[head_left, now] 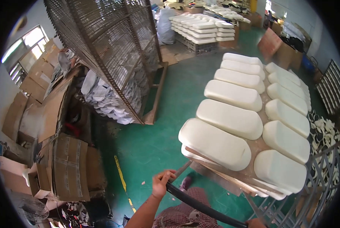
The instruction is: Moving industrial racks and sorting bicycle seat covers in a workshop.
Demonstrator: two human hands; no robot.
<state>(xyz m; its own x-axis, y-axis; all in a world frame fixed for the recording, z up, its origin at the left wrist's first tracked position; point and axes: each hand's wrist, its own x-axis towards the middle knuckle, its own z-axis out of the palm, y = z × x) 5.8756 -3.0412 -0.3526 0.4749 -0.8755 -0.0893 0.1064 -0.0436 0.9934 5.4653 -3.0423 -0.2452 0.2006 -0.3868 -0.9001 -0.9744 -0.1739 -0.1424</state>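
Observation:
My left hand [163,183] is closed round the corner of a push handle, where a metal side bar [183,169] meets a dark, sleeved crossbar [206,206]. At the lower edge my right hand [256,223] shows only in part, gripping the crossbar's other end. The side bar runs forward to a cart whose thin brown boards [258,147] are stacked in layers. Two rows of cream-white, rounded foam pads [215,143] lie on the top board. More pads show at the edges of the layers beneath.
On the left stand a tall rusty mesh rack [113,57], a heap of grey-white flat pieces [114,95] and cardboard boxes [69,167]. Further stacked pads [204,28] are at the back. A grey metal frame [291,209] borders the cart's right. Yellow tape [119,173] marks the green floor.

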